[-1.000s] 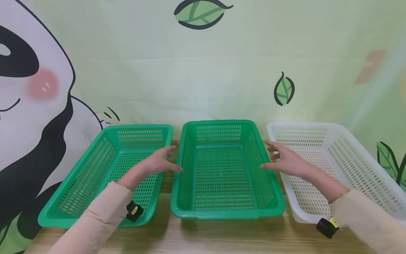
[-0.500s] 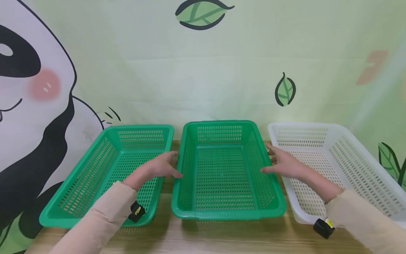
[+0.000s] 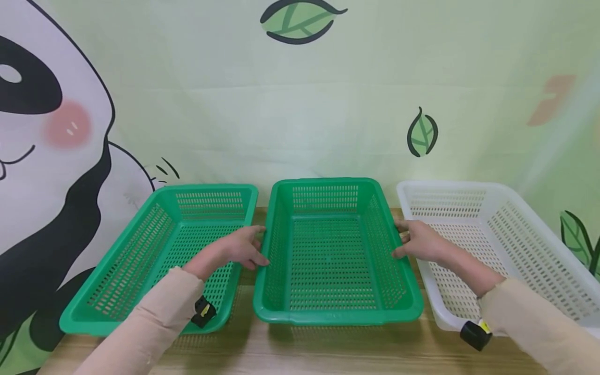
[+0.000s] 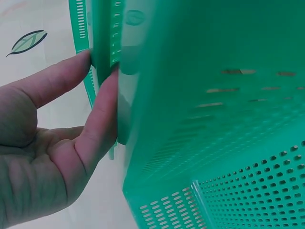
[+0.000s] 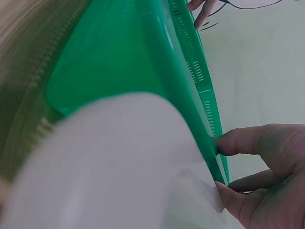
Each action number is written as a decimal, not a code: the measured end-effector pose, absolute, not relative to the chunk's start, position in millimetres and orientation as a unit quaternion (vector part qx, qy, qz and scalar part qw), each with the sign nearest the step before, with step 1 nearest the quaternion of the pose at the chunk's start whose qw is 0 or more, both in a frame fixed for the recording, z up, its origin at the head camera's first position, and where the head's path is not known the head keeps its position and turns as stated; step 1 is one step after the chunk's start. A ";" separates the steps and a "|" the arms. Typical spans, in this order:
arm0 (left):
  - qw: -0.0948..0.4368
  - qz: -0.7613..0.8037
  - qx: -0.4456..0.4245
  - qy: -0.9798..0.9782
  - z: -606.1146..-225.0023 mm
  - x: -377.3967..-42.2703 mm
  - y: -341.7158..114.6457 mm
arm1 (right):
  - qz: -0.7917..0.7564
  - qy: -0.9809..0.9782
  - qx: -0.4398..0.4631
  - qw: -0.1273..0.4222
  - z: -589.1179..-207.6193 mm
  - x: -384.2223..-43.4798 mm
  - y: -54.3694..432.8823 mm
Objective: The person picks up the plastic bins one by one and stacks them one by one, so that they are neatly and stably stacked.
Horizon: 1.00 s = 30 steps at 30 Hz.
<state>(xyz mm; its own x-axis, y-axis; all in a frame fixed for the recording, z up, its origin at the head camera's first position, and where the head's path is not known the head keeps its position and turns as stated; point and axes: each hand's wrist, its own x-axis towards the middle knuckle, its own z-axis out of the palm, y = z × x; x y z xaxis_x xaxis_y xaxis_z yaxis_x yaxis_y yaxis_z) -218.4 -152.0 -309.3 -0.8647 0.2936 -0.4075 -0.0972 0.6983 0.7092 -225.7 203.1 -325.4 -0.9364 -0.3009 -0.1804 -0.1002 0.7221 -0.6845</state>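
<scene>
The middle green basket [image 3: 337, 316], a rectangular perforated one, stands on the table between two others. My left hand [image 3: 244, 247] pinches its left rim; in the left wrist view the thumb [image 4: 66, 74] lies on the rim and the index finger below it. On the opposite side my right hand [image 3: 422, 240] pinches the right rim, thumb [image 5: 238, 140] on top and fingers beneath in the right wrist view. Nothing is visible inside the basket. Some fingertips are hidden under the rims.
Another green basket [image 3: 79, 325] stands to the left, under my left forearm. A white basket [image 3: 440, 307] is close on the right, below my right forearm. All stand on a wooden table [image 3: 234, 359] before a printed cloth backdrop [image 3: 300, 120].
Both hands have lowered slightly and closed from hovering spread beside the middle green basket to pinching its side rims. The baskets have not moved.
</scene>
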 end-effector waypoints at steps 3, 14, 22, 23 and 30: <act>0.252 0.385 0.056 0.886 -308.5 -218.2 -152.8 | -0.364 0.915 -0.100 0.142 -326.0 -225.4 202.7; 0.258 0.396 0.066 0.878 -297.7 -218.9 -160.4 | -0.376 0.909 -0.095 0.151 -324.3 -223.5 201.6; 0.259 0.410 0.062 0.872 -287.5 -217.8 -168.8 | -0.397 0.902 -0.090 0.145 -315.4 -219.6 199.4; 0.258 0.411 0.062 0.872 -285.7 -217.9 -169.9 | -0.398 0.902 -0.089 0.144 -313.7 -218.7 198.5; 0.248 0.420 0.065 0.871 -274.0 -217.3 -180.2 | -0.432 0.886 -0.091 0.139 -303.3 -215.2 193.8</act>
<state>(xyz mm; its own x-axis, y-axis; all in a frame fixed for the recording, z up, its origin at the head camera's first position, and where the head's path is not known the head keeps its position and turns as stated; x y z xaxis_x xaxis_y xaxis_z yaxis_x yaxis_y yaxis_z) -217.3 -180.2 -274.0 -0.8685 0.3214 -0.3772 -0.0953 0.6387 0.7636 -215.2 193.8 -303.3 -0.9445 -0.2823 -0.1681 -0.0413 0.6095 -0.7917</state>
